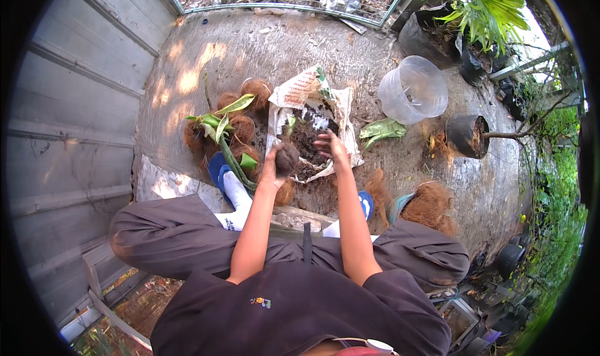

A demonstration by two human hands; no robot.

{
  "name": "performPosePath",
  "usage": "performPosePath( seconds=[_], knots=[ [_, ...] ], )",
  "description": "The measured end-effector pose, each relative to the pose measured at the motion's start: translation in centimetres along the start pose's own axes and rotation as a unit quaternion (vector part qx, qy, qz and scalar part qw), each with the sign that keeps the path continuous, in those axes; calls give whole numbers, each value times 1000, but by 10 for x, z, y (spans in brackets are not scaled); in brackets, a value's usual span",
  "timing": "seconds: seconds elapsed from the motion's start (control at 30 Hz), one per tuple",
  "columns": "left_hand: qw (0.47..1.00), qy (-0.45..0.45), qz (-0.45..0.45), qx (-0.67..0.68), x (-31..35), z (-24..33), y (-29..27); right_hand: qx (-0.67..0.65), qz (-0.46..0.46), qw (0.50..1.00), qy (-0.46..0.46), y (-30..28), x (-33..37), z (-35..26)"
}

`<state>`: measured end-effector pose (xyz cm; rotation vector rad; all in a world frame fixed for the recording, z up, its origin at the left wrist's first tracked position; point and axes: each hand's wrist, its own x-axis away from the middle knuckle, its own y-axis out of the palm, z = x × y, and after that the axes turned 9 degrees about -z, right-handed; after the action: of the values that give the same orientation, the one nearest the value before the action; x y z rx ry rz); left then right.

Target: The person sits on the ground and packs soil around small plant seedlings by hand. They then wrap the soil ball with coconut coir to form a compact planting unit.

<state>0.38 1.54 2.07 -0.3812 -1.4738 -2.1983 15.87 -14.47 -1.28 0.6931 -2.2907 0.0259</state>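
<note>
Frame centre: dark brown, round earthy clump point(287, 160); off-white open woven sack point(294, 93), reddish print lines at its upper left. Left of centre: rusty-brown round fibre bundles point(256, 90); green pointed leaf point(236, 103), yellowish edges. Upper right: whitish translucent round plastic tub point(406, 93).

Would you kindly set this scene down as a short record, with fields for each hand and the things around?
left hand: holds a dark round clump
right hand: open over the soil, contact unclear
sack: white, open, holding the soil
left of the sack: brown fibre bundles, long green leaves
right of the sack: translucent tub, black pot
</note>
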Motion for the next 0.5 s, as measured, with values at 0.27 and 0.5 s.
performPosePath(
  seconds=[0.27,0.5],
  knots=[
    [935,-37,-87,341,9,22,11,261,118,948,-139,-32,-80,61],
    [950,-30,-103,295,19,29,0,530,22,831,-165,47,-44,56]
  ],
)
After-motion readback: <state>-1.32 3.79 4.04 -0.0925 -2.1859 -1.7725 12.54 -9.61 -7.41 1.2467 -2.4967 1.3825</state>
